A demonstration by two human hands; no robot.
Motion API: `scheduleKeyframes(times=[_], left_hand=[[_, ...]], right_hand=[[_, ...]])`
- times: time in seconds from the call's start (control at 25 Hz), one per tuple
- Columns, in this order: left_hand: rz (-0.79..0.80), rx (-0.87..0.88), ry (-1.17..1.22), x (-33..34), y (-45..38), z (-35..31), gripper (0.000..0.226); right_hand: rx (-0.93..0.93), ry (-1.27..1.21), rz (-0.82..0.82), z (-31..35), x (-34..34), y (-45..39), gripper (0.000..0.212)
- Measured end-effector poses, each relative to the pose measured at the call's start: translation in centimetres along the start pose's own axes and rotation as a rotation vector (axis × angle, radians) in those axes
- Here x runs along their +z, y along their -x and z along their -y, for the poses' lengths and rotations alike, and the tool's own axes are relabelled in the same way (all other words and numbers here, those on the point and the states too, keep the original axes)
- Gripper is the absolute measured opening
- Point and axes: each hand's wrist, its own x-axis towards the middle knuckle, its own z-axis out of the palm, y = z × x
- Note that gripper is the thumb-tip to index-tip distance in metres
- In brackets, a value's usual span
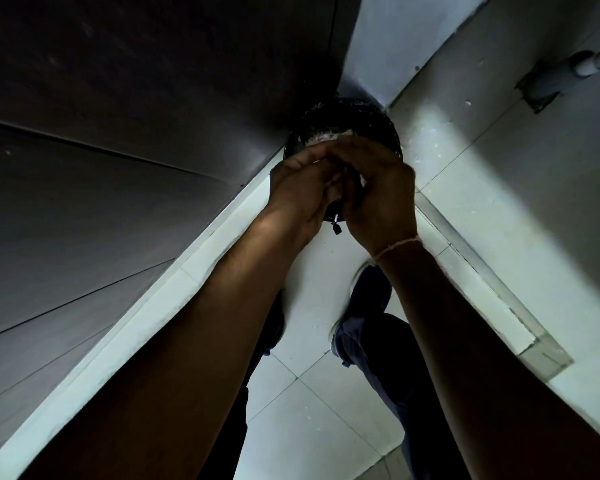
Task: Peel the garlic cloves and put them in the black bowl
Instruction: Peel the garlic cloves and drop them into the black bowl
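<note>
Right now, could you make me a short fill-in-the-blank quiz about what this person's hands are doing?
1. Both hands, left hand and right hand, meet just in front of a ____ basket.
2. A thin string circles the ____ wrist.
3. The basket stands on the ____, in a corner.
4. A blue ____ shows below the hands.

Missing: black; right; floor; shoe

Readable text: none in this dim view.
Labels or brands: none legible on the black basket, the wall panels or the floor tiles.
Numbers or signs: none to be made out.
</note>
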Motion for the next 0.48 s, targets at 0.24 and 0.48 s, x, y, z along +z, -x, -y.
scheduleKeyframes(times=[0.24,0.48], left_hand=[[-0.017,0.075,-0.258,0.4,-0.2,0.4,0.019],[-0.099,0.185,-0.370,-0.5,-1.0,-0.1,0.027]], right_hand=[[-0.080,0.104,0.076,0.9,-0.5,0.4,0.043],[-0.091,0.269,0.112,1.1,-0.3,0.5,0.049]])
